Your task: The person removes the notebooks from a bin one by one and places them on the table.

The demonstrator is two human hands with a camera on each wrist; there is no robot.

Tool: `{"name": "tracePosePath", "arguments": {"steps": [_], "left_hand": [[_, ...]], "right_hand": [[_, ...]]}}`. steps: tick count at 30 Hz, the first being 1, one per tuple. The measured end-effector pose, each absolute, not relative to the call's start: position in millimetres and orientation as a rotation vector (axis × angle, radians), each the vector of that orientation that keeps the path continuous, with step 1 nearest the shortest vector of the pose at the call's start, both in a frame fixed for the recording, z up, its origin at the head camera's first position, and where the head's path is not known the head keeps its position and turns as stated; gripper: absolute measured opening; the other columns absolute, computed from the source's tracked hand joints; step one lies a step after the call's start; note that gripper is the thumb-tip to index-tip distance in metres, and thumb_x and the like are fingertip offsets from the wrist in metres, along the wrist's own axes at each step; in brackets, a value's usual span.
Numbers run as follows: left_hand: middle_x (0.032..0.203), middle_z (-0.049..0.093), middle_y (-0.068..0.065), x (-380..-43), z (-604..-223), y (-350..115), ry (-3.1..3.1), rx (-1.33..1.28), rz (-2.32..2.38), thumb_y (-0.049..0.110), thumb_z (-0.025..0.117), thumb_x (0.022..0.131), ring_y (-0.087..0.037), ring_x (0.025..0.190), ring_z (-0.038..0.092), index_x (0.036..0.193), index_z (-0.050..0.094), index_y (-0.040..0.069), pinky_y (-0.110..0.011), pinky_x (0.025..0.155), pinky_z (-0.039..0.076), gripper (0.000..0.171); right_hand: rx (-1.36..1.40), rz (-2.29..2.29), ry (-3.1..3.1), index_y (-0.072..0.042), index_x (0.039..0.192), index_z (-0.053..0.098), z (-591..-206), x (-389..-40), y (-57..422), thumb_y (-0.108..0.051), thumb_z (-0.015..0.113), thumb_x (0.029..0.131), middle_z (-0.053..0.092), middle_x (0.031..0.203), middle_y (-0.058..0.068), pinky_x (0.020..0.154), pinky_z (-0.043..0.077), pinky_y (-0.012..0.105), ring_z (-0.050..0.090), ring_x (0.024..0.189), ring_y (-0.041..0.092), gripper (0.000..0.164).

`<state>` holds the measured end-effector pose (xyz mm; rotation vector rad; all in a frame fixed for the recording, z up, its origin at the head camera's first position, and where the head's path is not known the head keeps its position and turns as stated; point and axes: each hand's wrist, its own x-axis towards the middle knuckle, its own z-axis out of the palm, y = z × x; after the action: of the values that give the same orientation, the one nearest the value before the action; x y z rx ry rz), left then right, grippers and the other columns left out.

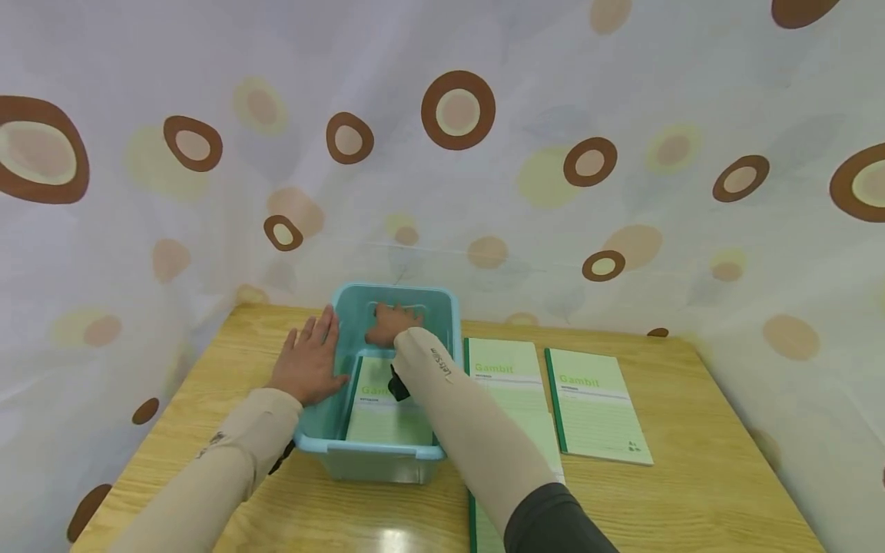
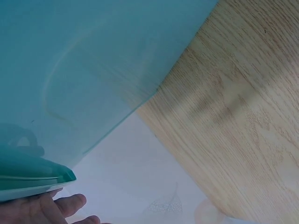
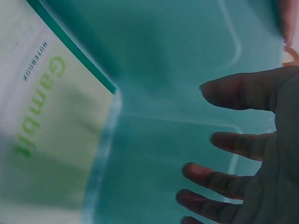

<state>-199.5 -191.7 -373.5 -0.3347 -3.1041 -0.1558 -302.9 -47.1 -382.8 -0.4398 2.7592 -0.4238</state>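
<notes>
A light blue plastic bin stands on the table, and a green-spined Gambit notebook lies cover up inside its near part. My left hand rests against the bin's left rim with straight fingers; in the left wrist view only the fingers show, below the rim. Inside the far end of the bin is my right hand, holding nothing. The right wrist view shows its fingers spread over the bare blue bottom, beside the notebook's top edge. My right forearm covers part of the notebook.
Right of the bin, one notebook lies with another nearer me, partly hidden by my right arm. A further notebook lies apart to their right. A patterned sheet hangs behind the wooden table.
</notes>
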Motion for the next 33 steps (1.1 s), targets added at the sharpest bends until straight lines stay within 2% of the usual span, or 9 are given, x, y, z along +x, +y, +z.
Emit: {"name": "tracePosePath", "arguments": {"steps": [4,9,16,19,22,25,28,31,33], "left_hand": [[0.158,0.013,-0.023,-199.3,-371.0,-189.9,-3.115,-0.344,-0.176,0.033,0.07,0.087,-0.044,0.142,0.019,0.149,0.02,-0.009,-0.06,0.112,0.018,0.09],[0.158,0.013,-0.024,-198.1,-370.2,-189.3,-3.118,-0.336,-0.177,0.031,0.07,0.087,-0.045,0.142,0.019,0.149,0.02,-0.009,-0.06,0.112,0.018,0.09],[0.158,0.012,-0.023,-196.2,-372.0,-187.7,-3.138,-0.323,-0.178,0.031,0.07,0.087,-0.044,0.142,0.018,0.15,0.018,-0.008,-0.06,0.112,0.018,0.09],[0.159,0.01,-0.022,-197.1,-373.5,-187.5,-3.143,-0.313,-0.179,0.032,0.07,0.087,-0.044,0.143,0.016,0.151,0.016,-0.007,-0.059,0.113,0.017,0.092],[0.159,0.009,-0.021,-197.8,-373.8,-188.7,-3.146,-0.302,-0.175,0.033,0.07,0.087,-0.043,0.143,0.015,0.151,0.015,-0.007,-0.059,0.113,0.017,0.094],[0.159,0.01,-0.021,-198.6,-373.4,-190.0,-3.151,-0.301,-0.187,0.032,0.07,0.087,-0.044,0.143,0.016,0.151,0.015,-0.007,-0.059,0.113,0.016,0.093],[0.159,0.01,-0.021,-199.6,-373.1,-190.6,-3.154,-0.301,-0.187,0.032,0.07,0.087,-0.044,0.143,0.017,0.151,0.016,-0.007,-0.059,0.113,0.017,0.092],[0.159,0.009,-0.021,-200.7,-373.4,-192.2,-3.153,-0.295,-0.172,0.033,0.07,0.088,-0.043,0.143,0.018,0.151,0.016,-0.007,-0.059,0.113,0.017,0.092],[0.159,0.009,-0.021,-201.3,-373.8,-194.1,-3.152,-0.291,-0.163,0.033,0.07,0.088,-0.043,0.142,0.018,0.151,0.015,-0.007,-0.059,0.112,0.018,0.093]], "right_hand": [[-0.357,-0.472,2.72,-0.02,0.152,0.03,-390.9,-299.1,-50.2,-0.031,0.055,0.094,0.041,0.149,0.01,0.108,0.031,0.052,0.038,0.135,0.035,0.064],[-0.317,-0.481,2.699,-0.015,0.149,0.035,-412.7,-299.3,-53.3,-0.033,0.064,0.09,0.046,0.143,0.014,0.102,0.039,0.05,0.043,0.129,0.035,0.068],[-0.388,-0.479,2.634,-0.008,0.141,0.045,-447.3,-306.8,-58.7,-0.028,0.073,0.085,0.05,0.138,0.011,0.093,0.047,0.039,0.049,0.124,0.028,0.066],[-0.361,-0.516,2.582,-0.005,0.143,0.044,-449.7,-307.7,-60.2,-0.025,0.074,0.084,0.05,0.14,0.012,0.089,0.05,0.038,0.053,0.121,0.027,0.07],[-0.352,-0.503,2.558,-0.005,0.143,0.043,-447.1,-306.5,-60.9,-0.03,0.075,0.082,0.049,0.14,0.013,0.089,0.05,0.037,0.053,0.12,0.027,0.073],[-0.346,-0.452,2.56,-0.008,0.145,0.041,-445.2,-304.5,-62.0,-0.039,0.073,0.081,0.044,0.145,0.012,0.098,0.046,0.039,0.047,0.127,0.027,0.078],[-0.322,-0.355,2.572,-0.014,0.148,0.039,-445.1,-305.0,-65.4,-0.05,0.068,0.082,0.031,0.154,0.012,0.11,0.031,0.048,0.033,0.139,0.032,0.08],[-0.287,-0.29,2.595,-0.021,0.151,0.034,-444.8,-306.4,-71.5,-0.059,0.064,0.082,0.019,0.159,0.012,0.113,0.019,0.058,0.02,0.144,0.036,0.084],[-0.269,-0.288,2.608,-0.022,0.153,0.03,-445.2,-306.8,-77.0,-0.06,0.064,0.082,0.018,0.159,0.013,0.113,0.019,0.058,0.019,0.144,0.037,0.088]]}}
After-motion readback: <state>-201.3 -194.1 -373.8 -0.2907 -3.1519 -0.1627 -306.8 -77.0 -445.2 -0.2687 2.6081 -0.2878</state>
